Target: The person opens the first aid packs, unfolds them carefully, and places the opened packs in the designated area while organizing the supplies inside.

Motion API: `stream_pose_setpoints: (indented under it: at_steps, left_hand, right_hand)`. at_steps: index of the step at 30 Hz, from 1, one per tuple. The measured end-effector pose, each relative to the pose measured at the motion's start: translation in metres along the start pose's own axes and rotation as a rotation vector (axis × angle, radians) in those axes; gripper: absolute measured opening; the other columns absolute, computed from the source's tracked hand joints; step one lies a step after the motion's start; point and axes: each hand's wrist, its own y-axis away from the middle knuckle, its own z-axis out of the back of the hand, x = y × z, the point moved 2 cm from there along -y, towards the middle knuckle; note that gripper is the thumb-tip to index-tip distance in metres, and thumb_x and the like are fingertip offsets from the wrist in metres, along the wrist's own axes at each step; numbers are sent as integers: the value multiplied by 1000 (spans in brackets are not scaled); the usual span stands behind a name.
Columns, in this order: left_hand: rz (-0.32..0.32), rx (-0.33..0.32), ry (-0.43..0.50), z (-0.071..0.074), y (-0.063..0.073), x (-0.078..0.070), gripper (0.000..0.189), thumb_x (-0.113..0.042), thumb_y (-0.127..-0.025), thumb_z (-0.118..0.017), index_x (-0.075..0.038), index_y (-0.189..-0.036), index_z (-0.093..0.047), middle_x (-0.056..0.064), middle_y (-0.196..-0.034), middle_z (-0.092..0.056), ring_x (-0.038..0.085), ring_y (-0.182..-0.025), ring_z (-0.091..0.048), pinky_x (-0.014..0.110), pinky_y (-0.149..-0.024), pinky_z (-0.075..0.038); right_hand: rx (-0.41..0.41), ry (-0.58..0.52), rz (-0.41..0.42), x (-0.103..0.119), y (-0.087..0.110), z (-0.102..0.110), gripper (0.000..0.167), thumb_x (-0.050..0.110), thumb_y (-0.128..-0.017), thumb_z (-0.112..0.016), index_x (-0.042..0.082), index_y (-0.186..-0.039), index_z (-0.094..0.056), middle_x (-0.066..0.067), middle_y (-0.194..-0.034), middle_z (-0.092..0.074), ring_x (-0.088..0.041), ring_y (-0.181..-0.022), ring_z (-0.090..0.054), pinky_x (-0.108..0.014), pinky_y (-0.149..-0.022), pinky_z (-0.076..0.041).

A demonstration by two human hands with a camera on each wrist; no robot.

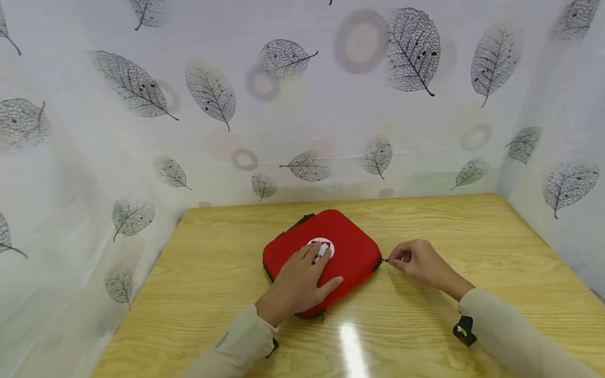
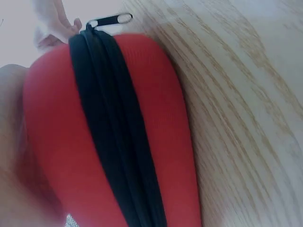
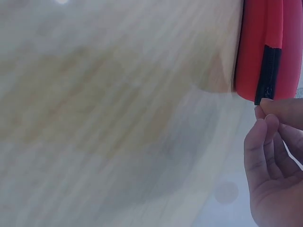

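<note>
A red zip case (image 1: pixel 347 231) with a white round emblem (image 1: pixel 328 244) lies on the wooden table, turned at an angle. My left hand (image 1: pixel 298 281) rests on its lid with the fingers spread, covering part of the emblem. At the case's right corner my right hand (image 1: pixel 420 262) pinches a small zipper pull (image 1: pixel 386 260) between thumb and fingertips. The right wrist view has these fingertips (image 3: pixel 266 106) at the end of the black zip band (image 3: pixel 268 71). In the left wrist view a dark zipper (image 2: pixel 113 113) runs along the case's side, with a metal pull (image 2: pixel 111 20) jutting out.
The light wooden table (image 1: pixel 212 262) spreads around the case. Behind it and at both sides hang pale sheets (image 1: pixel 326 121) printed with dark leaves. A black strap (image 1: pixel 299 222) shows at the case's far left side.
</note>
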Motion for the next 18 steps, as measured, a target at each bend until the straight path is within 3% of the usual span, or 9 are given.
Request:
stream_pose_setpoints:
  at_steps: [7,18]
  left_hand:
    - [-25,-73,0,1,4,0,66,-59,-100,-48,-14,-148,-53,13,-151,-46,30,-139,-43,42,-115,-36]
    - [-57,-53,39,2,6,-2,65,-58,-100,-49,-17,-150,-52,11,-155,-45,29,-144,-39,42,-119,-29]
  right_hand:
    - [0,20,-32,-7,-23,3,5,4,-90,-75,2,-85,-77,0,-81,-72,-10,-67,-60,-26,-59,-49]
    - [-46,56,-43,-14,-54,4,5,2,-89,-74,1,-85,-77,-4,-81,-73,-16,-71,-65,-32,-63,-52]
